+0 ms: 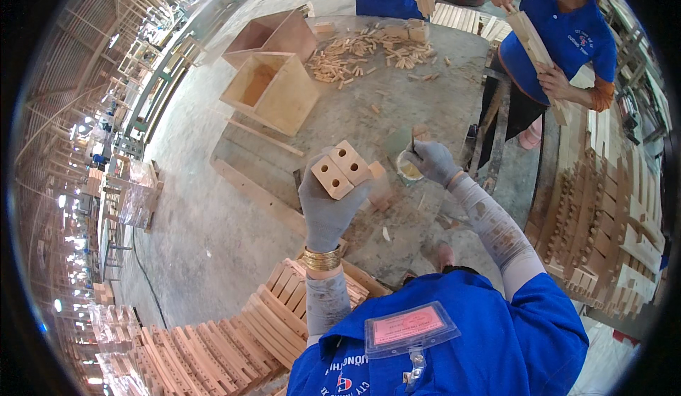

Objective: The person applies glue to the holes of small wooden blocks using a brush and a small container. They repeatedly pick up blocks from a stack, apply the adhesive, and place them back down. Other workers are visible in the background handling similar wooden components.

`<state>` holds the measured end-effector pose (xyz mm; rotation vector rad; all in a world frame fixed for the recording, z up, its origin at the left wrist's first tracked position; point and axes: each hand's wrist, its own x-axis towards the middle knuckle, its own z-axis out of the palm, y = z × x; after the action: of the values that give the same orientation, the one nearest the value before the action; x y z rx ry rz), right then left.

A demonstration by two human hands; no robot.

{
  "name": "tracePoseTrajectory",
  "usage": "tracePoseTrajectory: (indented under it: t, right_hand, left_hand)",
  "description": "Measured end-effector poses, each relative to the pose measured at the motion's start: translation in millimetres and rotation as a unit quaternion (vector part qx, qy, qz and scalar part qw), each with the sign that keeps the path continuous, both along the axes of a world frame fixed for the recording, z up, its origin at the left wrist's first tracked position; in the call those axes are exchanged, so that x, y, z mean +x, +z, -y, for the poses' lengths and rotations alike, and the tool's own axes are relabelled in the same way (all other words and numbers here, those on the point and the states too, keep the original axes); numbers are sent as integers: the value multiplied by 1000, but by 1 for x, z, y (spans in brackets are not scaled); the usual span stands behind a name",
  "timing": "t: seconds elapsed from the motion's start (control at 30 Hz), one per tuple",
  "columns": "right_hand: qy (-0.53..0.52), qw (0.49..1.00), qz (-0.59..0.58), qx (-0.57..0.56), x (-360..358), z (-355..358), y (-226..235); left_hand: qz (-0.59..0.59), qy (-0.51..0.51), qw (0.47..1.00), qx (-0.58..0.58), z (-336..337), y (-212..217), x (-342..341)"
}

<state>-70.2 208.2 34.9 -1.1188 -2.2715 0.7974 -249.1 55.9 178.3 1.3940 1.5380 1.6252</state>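
Observation:
In my gloved left hand (328,208) are light wooden pieces (342,169), held side by side with their end faces up. Several round drilled holes show in those faces. My gloved right hand (434,162) is closed around a thin stick (413,139) above a small cup (410,175) with a pale substance in it. The stick's lower end is hidden, so I cannot tell whether it is a brush. Another wooden piece (381,187) lies on the worktable (340,112) just beyond my left hand.
Two open wooden boxes (284,87) stand at the table's far left, beside a pile of short dowels (355,56). Stacked wooden parts (213,343) lie at lower left, more parts (596,219) at right. A co-worker (560,41) holds a long wooden piece at upper right.

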Motion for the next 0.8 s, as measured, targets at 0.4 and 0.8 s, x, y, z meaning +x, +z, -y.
tracePoseTrajectory:
  t: [0.4,0.8]
  right_hand:
    - [-48,889,-433,-137,25,8,154]
    - [212,948,-215,105,-38,58,267]
  left_hand:
    - [-4,-6,999,44,-1,4,3]
    - [46,-54,996,60,3,10,7]
